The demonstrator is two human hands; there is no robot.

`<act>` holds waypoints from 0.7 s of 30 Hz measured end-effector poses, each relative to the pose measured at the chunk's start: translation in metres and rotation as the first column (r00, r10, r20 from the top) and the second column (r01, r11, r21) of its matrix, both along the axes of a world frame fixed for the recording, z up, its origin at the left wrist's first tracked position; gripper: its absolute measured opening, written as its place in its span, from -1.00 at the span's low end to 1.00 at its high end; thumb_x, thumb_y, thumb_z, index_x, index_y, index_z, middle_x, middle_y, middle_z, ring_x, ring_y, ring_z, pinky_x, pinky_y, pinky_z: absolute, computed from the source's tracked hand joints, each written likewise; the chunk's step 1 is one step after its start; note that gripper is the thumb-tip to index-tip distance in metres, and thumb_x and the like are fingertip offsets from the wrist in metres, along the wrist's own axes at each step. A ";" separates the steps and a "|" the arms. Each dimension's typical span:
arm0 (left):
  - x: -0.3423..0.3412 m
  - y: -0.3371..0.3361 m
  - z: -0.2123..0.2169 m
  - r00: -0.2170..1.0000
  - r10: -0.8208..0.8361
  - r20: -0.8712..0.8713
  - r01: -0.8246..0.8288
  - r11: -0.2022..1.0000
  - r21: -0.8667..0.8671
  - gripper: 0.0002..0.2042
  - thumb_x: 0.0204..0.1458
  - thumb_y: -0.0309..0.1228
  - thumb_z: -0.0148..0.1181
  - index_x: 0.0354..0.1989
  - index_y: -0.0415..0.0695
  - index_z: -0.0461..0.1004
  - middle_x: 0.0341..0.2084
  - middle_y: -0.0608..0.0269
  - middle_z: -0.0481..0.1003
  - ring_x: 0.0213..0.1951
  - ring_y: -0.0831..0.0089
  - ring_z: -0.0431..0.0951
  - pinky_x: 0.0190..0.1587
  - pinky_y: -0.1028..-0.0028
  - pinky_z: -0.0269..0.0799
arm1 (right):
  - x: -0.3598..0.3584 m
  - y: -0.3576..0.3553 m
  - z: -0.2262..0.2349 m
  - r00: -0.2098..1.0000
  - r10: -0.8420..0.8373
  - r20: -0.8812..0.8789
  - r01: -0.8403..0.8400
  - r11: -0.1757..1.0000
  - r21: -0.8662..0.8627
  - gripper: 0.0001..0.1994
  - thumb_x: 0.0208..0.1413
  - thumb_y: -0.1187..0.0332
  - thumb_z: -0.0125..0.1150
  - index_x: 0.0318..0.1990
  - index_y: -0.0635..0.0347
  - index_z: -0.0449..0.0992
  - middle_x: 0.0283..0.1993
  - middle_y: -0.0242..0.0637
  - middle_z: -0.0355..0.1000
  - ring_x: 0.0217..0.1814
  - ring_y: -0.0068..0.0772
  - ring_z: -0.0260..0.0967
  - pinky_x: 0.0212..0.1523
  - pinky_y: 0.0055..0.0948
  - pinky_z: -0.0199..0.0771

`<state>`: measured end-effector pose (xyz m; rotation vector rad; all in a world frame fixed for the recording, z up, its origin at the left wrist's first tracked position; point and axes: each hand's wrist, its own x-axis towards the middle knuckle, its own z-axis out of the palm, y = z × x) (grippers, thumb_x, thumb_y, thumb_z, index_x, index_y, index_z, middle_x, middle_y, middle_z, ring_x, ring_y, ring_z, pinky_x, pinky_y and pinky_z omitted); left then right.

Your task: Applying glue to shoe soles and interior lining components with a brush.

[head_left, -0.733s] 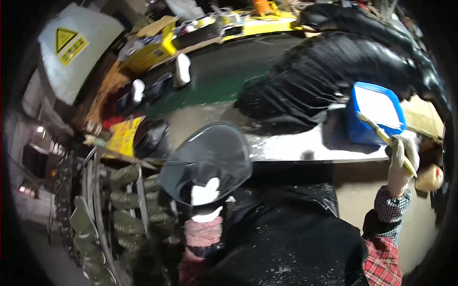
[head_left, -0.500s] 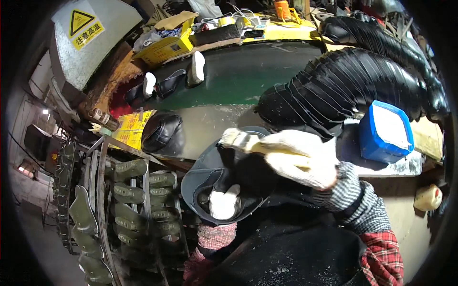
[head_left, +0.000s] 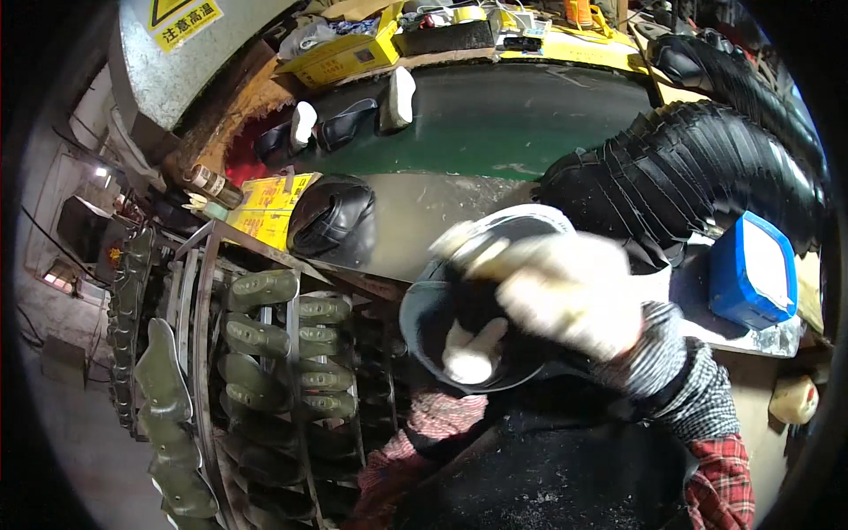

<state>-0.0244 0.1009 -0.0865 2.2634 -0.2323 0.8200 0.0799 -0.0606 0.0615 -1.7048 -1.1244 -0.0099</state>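
Observation:
My left hand (head_left: 474, 353), in a white glove, is inside the opening of a dark grey shoe upper (head_left: 424, 331) and holds it up from within; part of the hand is hidden by its wall. A white, wet-looking band runs along the upper's far edge. Over that edge is my right hand (head_left: 574, 296), gloved in white and smeared by motion. It is closed around what looks like a brush (head_left: 457, 250) with a whitish end, which lies across the far side of the upper.
A blue tub (head_left: 753, 274) of white stuff stands at the right. Black uppers (head_left: 654, 177) lie overlapped in a long row behind it. One folded black upper (head_left: 331, 221) sits on the bench, beyond a rack (head_left: 208, 353) of olive-green soles. White-soled shoes (head_left: 399, 99) stand farther back.
The view has swung left, so the bench appears farther right and lower. My right hand moves fast with the brush; more white shows on the upper's far edge, which has tilted.

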 end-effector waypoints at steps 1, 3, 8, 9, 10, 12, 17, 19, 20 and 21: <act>-0.002 -0.010 0.004 0.980 -0.156 -0.120 0.083 0.879 -0.469 -0.74 0.11 -0.59 0.10 -0.01 -0.24 0.47 -0.18 0.21 0.52 -0.26 0.57 0.49 -0.26 0.57 0.40 | -0.016 0.014 0.007 0.990 0.051 0.129 -0.036 0.992 -0.121 -0.68 0.15 0.17 0.09 -0.17 0.24 0.57 -0.42 -0.14 0.52 -0.37 -0.15 0.53 -0.28 -0.28 0.54; -0.004 -0.021 0.016 0.952 -0.271 -0.141 0.092 0.695 -0.713 -0.76 0.11 -0.58 0.10 -0.03 -0.24 0.48 -0.19 0.22 0.52 -0.27 0.58 0.48 -0.28 0.57 0.39 | -0.041 0.018 0.003 0.942 0.086 0.325 -0.084 0.996 -0.019 -0.65 0.15 0.11 0.08 -0.18 0.22 0.59 -0.55 -0.15 0.47 -0.48 -0.17 0.51 -0.43 -0.27 0.51; -0.003 -0.010 0.043 0.946 -0.272 -0.177 0.033 0.623 -0.782 -0.79 0.12 -0.56 0.12 -0.07 -0.23 0.49 -0.23 0.25 0.52 -0.31 0.61 0.47 -0.33 0.58 0.37 | -0.040 0.002 -0.004 0.803 0.358 -0.477 -0.278 0.932 0.231 -0.73 0.13 0.23 0.24 -0.19 0.28 0.60 -0.41 -0.18 0.53 -0.43 -0.23 0.51 -0.36 -0.37 0.51; 0.005 -0.005 0.048 0.943 -0.271 -0.193 0.023 0.631 -0.775 -0.80 0.13 -0.55 0.12 -0.08 -0.23 0.50 -0.24 0.25 0.52 -0.32 0.62 0.46 -0.34 0.58 0.37 | -0.047 -0.001 -0.003 0.974 0.223 -0.051 -0.205 0.949 0.240 -0.74 0.12 0.24 0.26 -0.20 0.28 0.59 -0.38 -0.19 0.53 -0.40 -0.24 0.51 -0.32 -0.38 0.52; 0.011 -0.002 0.053 0.942 -0.261 -0.210 0.013 0.654 -0.757 -0.81 0.13 -0.55 0.12 -0.09 -0.23 0.50 -0.24 0.26 0.52 -0.32 0.63 0.46 -0.35 0.59 0.36 | -0.053 -0.006 0.001 0.976 0.203 0.080 -0.213 0.966 0.147 -0.73 0.10 0.22 0.30 -0.20 0.27 0.59 -0.34 -0.19 0.55 -0.34 -0.22 0.53 -0.27 -0.38 0.54; 0.014 0.013 0.076 0.949 -0.213 -0.234 -0.024 0.689 -0.725 -0.82 0.13 -0.54 0.13 -0.10 -0.22 0.51 -0.26 0.27 0.52 -0.34 0.64 0.45 -0.37 0.59 0.35 | -0.061 -0.026 0.003 0.928 0.370 -0.047 -0.361 0.923 0.136 -0.72 0.09 0.21 0.33 -0.20 0.27 0.59 -0.30 -0.19 0.57 -0.29 -0.20 0.54 -0.21 -0.38 0.56; 0.032 0.027 0.109 0.920 -0.299 -0.253 0.137 0.852 -0.506 -0.86 0.15 -0.44 0.20 -0.24 -0.26 0.56 -0.45 0.27 0.57 -0.41 0.49 0.54 -0.31 0.45 0.47 | -0.042 -0.114 -0.030 0.869 -0.172 -0.463 0.231 0.970 0.072 -0.79 0.18 0.41 0.23 -0.16 0.42 0.54 -0.20 -0.06 0.57 -0.19 -0.34 0.56 -0.20 -0.46 0.58; 0.029 0.034 0.095 0.992 -0.072 -0.100 0.109 0.896 0.431 -0.85 0.13 -0.43 0.21 -0.23 -0.27 0.56 -0.47 0.15 0.56 -0.41 0.39 0.55 -0.30 0.44 0.47 | -0.068 -0.122 -0.028 0.810 -0.074 -0.582 0.320 0.886 0.334 -0.84 0.16 0.56 0.18 -0.14 0.47 0.52 -0.26 -0.06 0.57 -0.24 -0.37 0.54 -0.25 -0.52 0.57; 0.014 0.036 0.075 0.980 0.069 -0.189 -0.003 0.945 0.328 -0.85 0.13 -0.44 0.20 -0.21 -0.26 0.56 -0.46 0.12 0.55 -0.40 0.35 0.56 -0.28 0.45 0.48 | -0.076 -0.132 -0.037 0.839 -0.099 -0.536 0.194 0.973 0.125 -0.86 0.13 0.54 0.22 -0.19 0.45 0.54 -0.32 -0.14 0.57 -0.30 -0.44 0.52 -0.29 -0.52 0.54; 0.004 0.036 0.056 0.937 0.190 -0.292 -0.122 0.964 0.236 -0.84 0.12 -0.44 0.20 -0.19 -0.24 0.56 -0.46 0.08 0.54 -0.39 0.30 0.56 -0.25 0.46 0.48 | -0.067 -0.125 -0.020 0.995 -0.067 0.079 0.067 0.998 -0.010 -0.87 0.12 0.49 0.24 -0.25 0.42 0.55 -0.36 -0.20 0.56 -0.33 -0.48 0.50 -0.33 -0.49 0.51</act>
